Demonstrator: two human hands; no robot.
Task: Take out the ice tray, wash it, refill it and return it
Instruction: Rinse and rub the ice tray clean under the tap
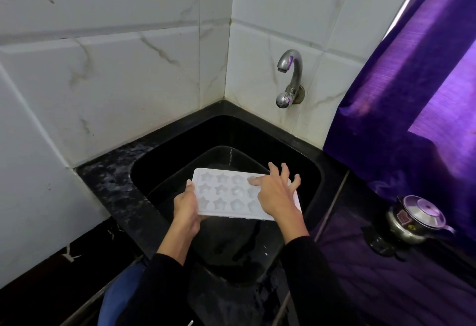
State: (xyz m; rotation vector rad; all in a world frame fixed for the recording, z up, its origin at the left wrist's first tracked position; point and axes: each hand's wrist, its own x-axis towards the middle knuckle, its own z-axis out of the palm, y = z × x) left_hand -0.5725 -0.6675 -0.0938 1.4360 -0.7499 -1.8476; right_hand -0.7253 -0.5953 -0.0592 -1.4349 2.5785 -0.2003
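Ice tray (226, 193): white, star and round moulds, held level over the black sink (313, 171), above a dark basin sitting in it. Left hand (186, 208): grips the tray's left edge, thumb on top. Right hand (277, 191): fingers spread and straight, thumb pressing on the moulds at the tray's right end. Step in hand, by judgement: washing, or rubbing out the moulds; no water runs from the tap (289, 78). Next move likely calls for opening the tap and bringing the tray under its spout. Desk (113, 179): black speckled stone, wet-looking. Room: white marbled wall tiles, purple curtain (412, 93) at right, steel pot (414, 218) with lid near it
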